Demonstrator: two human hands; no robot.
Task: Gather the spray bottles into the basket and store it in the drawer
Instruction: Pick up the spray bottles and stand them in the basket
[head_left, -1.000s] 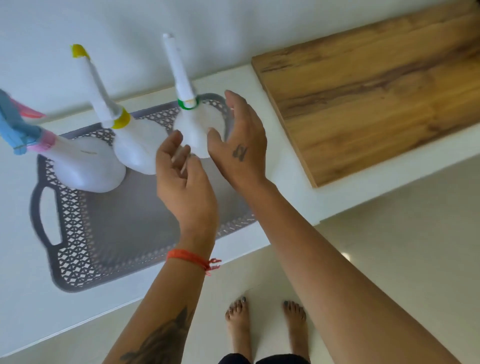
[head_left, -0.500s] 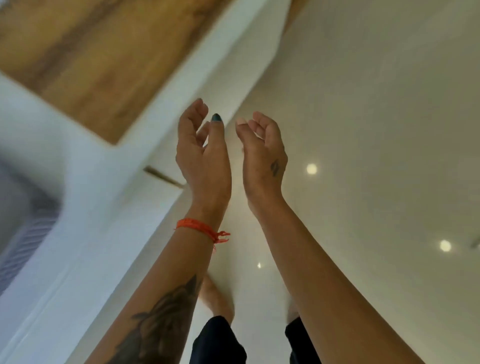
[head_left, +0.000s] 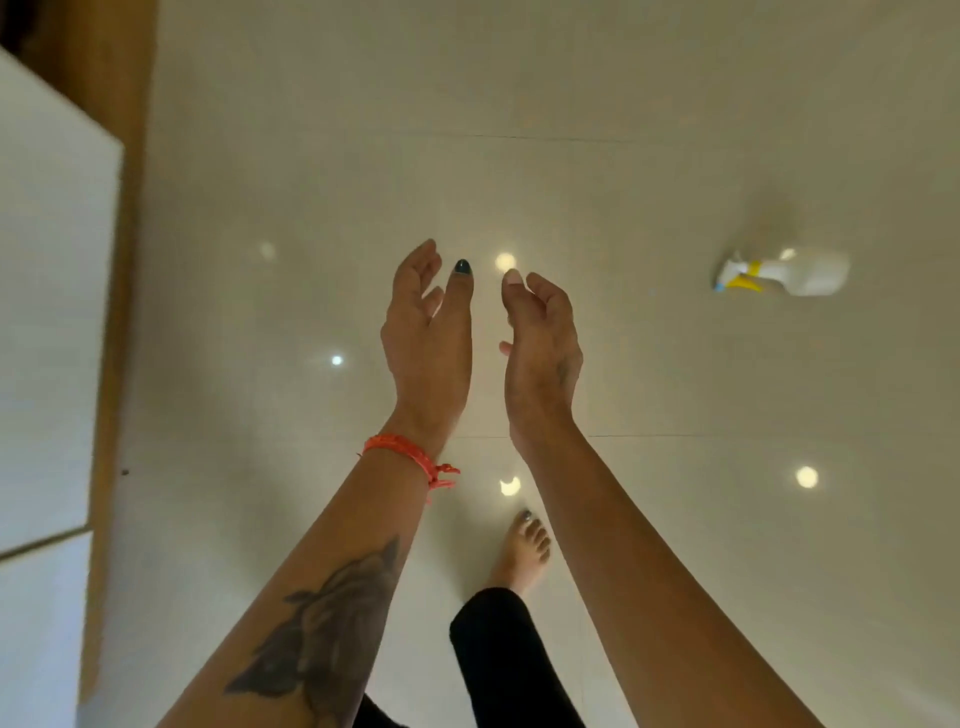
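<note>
A white spray bottle (head_left: 789, 273) with a yellow collar and trigger lies on its side on the glossy floor at the right. My left hand (head_left: 428, 338) and my right hand (head_left: 543, 343) are raised side by side in the middle of the view, fingers loosely curled and apart, holding nothing. Both hands are well to the left of the bottle and above the floor. The basket and the other bottles are out of view.
White cabinet fronts (head_left: 47, 338) with a wooden edge (head_left: 122, 260) run down the left side. The cream tiled floor (head_left: 623, 130) reflects ceiling lights. My bare foot (head_left: 524, 551) and a dark trouser leg show at the bottom centre.
The view has swung right, away from the counter with the basket and its bottles, onto the floor. My hands left the bottle in the basket and now hang empty. A bottle on the floor has come into view.
</note>
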